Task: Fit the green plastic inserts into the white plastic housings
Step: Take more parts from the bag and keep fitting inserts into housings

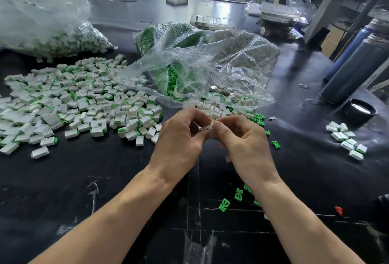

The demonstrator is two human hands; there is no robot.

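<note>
Both hands meet at frame centre, pinching one white housing (207, 127) between them: left hand (181, 137) grips from 9 o'clock, right hand (242, 143) from 3 o'clock. Housing's long axis looks roughly 9-to-3; any insert in it is hidden by fingers, can't tell. Nearest loose green inserts (237, 195) lie at 5 o'clock, closer to the right hand; finished pile (80, 103) at 10 o'clock.

Both bare arms reach forward and meet in the middle, just in front of the white housing (207, 127). The left hand (181, 137) curls its fingers and pinches the left side of the housing. The right hand (242, 139) pinches its right side with thumb and first finger. The two hands touch each other there.
</note>
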